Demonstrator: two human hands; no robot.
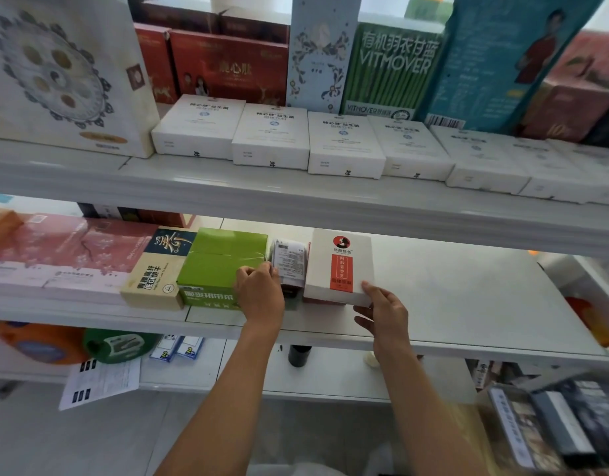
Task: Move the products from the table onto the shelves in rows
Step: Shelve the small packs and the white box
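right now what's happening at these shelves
A person is stocking the middle shelf. The right hand holds the white box with the red label at its near corner, and the left hand pinches a small dark packet wedged between that box and the green box.

Left hand [262, 293] and right hand [382, 312] curled, gripping

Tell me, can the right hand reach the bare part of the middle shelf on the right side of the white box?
Probably yes. The right hand grips the white box at its near right corner, and the middle shelf lies bare just beside it, nothing between.
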